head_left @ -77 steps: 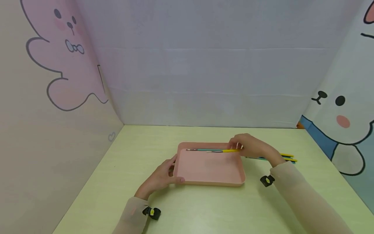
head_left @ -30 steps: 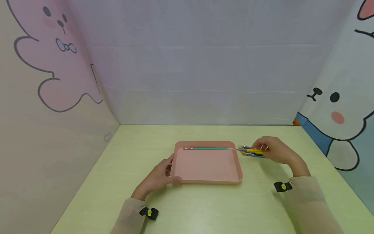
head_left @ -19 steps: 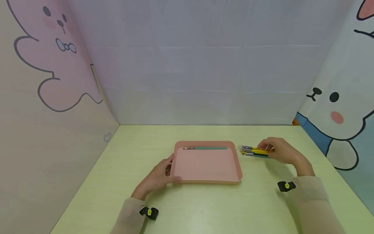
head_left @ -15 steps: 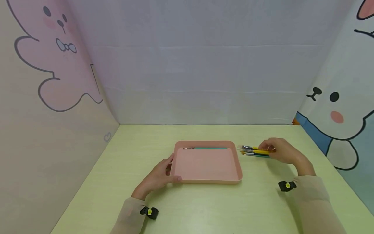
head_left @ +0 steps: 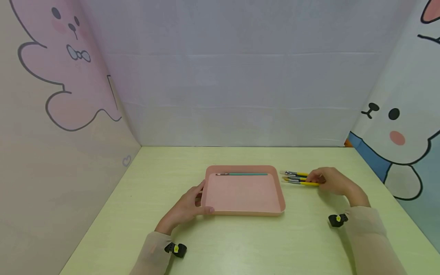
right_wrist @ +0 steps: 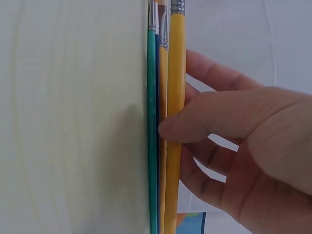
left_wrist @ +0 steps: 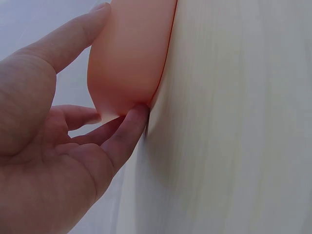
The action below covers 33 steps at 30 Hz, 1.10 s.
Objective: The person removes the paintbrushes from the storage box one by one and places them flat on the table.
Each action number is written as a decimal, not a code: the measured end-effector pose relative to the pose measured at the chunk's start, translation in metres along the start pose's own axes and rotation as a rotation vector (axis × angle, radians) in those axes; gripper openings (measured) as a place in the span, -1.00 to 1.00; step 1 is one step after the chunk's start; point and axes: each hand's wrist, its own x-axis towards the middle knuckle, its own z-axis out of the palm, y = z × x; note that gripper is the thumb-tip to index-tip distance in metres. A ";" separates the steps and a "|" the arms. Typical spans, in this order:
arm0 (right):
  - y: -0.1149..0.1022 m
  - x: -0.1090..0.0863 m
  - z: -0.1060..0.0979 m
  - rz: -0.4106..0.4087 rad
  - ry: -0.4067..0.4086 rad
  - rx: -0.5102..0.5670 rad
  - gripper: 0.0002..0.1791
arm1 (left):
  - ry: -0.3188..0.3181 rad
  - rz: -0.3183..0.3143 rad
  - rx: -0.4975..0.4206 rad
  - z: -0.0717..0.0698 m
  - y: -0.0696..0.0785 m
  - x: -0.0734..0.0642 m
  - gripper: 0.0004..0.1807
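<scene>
My left hand (head_left: 185, 205) holds the pink rectangular tray (head_left: 244, 196) at its left side. The thumb lies at the near left corner and the fingers along the left wall. One teal-handled paintbrush (head_left: 247, 174) lies inside along the tray's far side. To the right of the tray, my right hand (head_left: 335, 184) pinches a yellow-handled paintbrush (right_wrist: 176, 97) between thumb and fingers. Close against it in the right wrist view are a green-handled paintbrush (right_wrist: 152, 87) and an orange-yellow one (right_wrist: 163, 92). The hand hides most of the handles in the head view.
All of this stands on a pale yellow-green table (head_left: 227, 244). A plain pale back wall (head_left: 220, 95) rises behind it, with cartoon-printed side walls (head_left: 405, 160). Black wrist cameras (head_left: 338, 220) sit on both sleeves.
My right hand has moved right from over the tray to the bunch of brushes, bringing the yellow paintbrush off the tray and, lately, nearer and lower. My left hand stays on the tray.
</scene>
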 end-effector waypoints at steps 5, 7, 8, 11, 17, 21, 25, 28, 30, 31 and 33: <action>0.001 0.001 0.004 0.015 -0.017 -0.007 -0.57 | -0.011 -0.001 -0.003 0.000 -0.001 0.001 0.24; 0.002 0.002 0.005 0.021 -0.017 -0.008 -0.56 | -0.016 -0.005 -0.005 0.000 -0.001 0.001 0.24; 0.002 0.002 0.006 0.022 -0.016 -0.008 -0.56 | -0.015 -0.005 -0.004 0.000 -0.001 0.001 0.24; 0.004 0.002 0.007 0.025 -0.014 -0.008 -0.57 | -0.014 -0.007 -0.005 0.000 -0.001 0.000 0.24; 0.005 0.003 0.008 0.042 -0.011 0.002 -0.57 | -0.011 -0.008 -0.005 0.000 -0.001 0.000 0.23; 0.005 0.003 0.008 0.052 -0.010 0.007 -0.58 | -0.011 -0.005 -0.004 0.000 -0.001 0.001 0.23; 0.006 0.003 0.008 0.055 -0.008 -0.001 -0.59 | -0.012 -0.002 -0.001 0.001 -0.001 0.001 0.23; 0.007 0.003 0.009 0.056 -0.003 -0.003 -0.60 | -0.016 0.001 -0.003 0.001 -0.001 0.002 0.23; 0.007 0.003 0.009 0.057 0.003 -0.003 -0.61 | -0.018 0.003 -0.008 0.001 -0.001 0.002 0.23; 0.007 0.003 0.009 0.057 0.007 -0.004 -0.61 | -0.019 0.003 -0.010 0.000 -0.001 0.002 0.24; 0.007 0.004 0.009 0.055 0.012 -0.003 -0.62 | -0.018 0.003 -0.008 0.000 -0.002 0.002 0.24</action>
